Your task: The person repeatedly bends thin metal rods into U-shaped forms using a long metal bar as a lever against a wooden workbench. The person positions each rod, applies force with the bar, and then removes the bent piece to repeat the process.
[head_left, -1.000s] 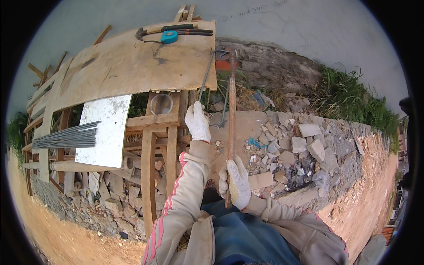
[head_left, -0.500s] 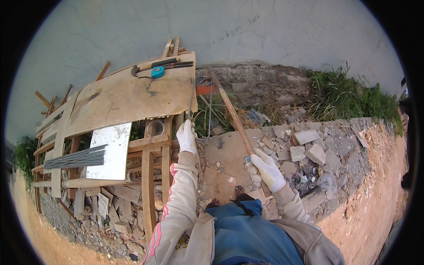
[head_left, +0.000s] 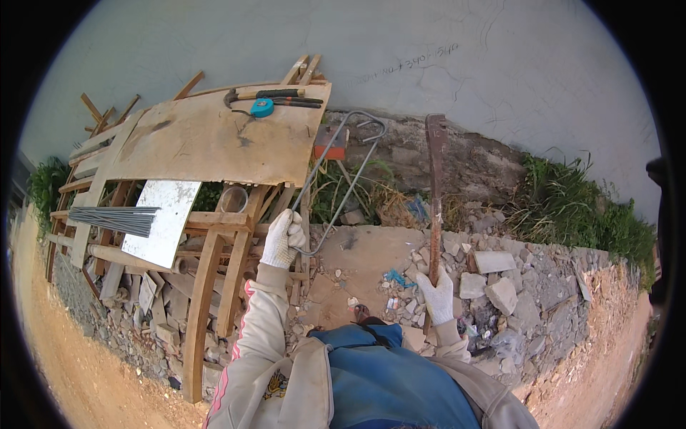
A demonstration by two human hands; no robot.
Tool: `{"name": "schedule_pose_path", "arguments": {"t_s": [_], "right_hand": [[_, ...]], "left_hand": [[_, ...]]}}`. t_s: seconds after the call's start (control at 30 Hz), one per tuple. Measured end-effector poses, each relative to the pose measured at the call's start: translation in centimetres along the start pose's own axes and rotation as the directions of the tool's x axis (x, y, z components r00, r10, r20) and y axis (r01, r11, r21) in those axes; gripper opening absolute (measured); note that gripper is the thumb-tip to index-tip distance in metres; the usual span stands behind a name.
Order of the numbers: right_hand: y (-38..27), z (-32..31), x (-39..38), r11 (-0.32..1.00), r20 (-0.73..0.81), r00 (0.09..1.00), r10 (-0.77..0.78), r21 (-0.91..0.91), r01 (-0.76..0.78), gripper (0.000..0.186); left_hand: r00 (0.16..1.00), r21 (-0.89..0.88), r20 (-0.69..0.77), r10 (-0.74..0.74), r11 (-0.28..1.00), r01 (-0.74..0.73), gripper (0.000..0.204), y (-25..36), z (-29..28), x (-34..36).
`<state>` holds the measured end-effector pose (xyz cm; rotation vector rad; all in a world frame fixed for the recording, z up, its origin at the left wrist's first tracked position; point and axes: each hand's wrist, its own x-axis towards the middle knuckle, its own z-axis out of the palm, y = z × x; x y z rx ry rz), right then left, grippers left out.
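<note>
My left hand [head_left: 281,239], in a white knit glove, is closed around one leg of a bent steel rebar stirrup [head_left: 350,191]. The stirrup is a long narrow loop with hooked ends at its far end, and it leans over the ground beside the workbench. In my gloved right hand [head_left: 437,294] is a long rusty rebar bending bar [head_left: 435,193]. Its wide, flat head points away from me toward the wall, apart from the stirrup. An orange-red block [head_left: 330,151] sits at the bench's right edge, partly behind the stirrup.
On the plywood bench top [head_left: 214,146] lie a hammer [head_left: 264,93], a teal tape measure [head_left: 262,108] and dark-handled tools. Cut steel rods [head_left: 118,219] rest across a white board [head_left: 161,236] at left. Rubble [head_left: 504,294] and weeds [head_left: 572,196] are at right, below a grey wall [head_left: 500,79].
The bending bar has swung right, from slanted to nearly straight ahead, its head now farther from the stirrup. The stirrup has shifted and tilted rightward, while my left hand has moved left and nearer.
</note>
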<state>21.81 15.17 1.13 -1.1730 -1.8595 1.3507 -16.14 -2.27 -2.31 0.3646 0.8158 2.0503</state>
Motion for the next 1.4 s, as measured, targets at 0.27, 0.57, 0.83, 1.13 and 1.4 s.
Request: {"name": "schedule_pose_path", "arguments": {"t_s": [0.27,0.57,0.83,1.13,1.4], "right_hand": [[18.2,-4.2,5.1,0.883,0.283,0.849,0.445,-0.296,-0.365,0.032],[31.8,-6.7,14.9,0.621,0.518,0.526,0.674,-0.783,-0.024,0.027],[32.8,-2.3,23.6,0.557,0.686,0.494,0.534,-0.725,0.405,0.029],[29.1,2.9,25.2,0.617,0.75,0.428,0.505,-0.66,0.428,0.039],[31.1,0.5,24.1,0.769,0.811,0.457,0.365,-0.539,0.343,0.037]], "left_hand": [[0.956,0.008,-0.249,-0.158,0.986,0.165,0.031,-7.2,-0.9,-13.4],[0.149,-0.286,-0.951,-0.272,0.955,-0.081,0.023,-25.6,-6.5,-29.7],[-0.381,0.177,-0.913,-0.143,0.705,-0.686,0.029,-34.5,-10.6,-42.2],[-0.162,-0.13,-0.984,-0.075,0.921,0.368,0.051,-37.2,-9.0,-38.4],[0.204,0.279,-0.96,0.191,0.701,0.657,0.053,-31.5,-5.8,-30.2]]}}
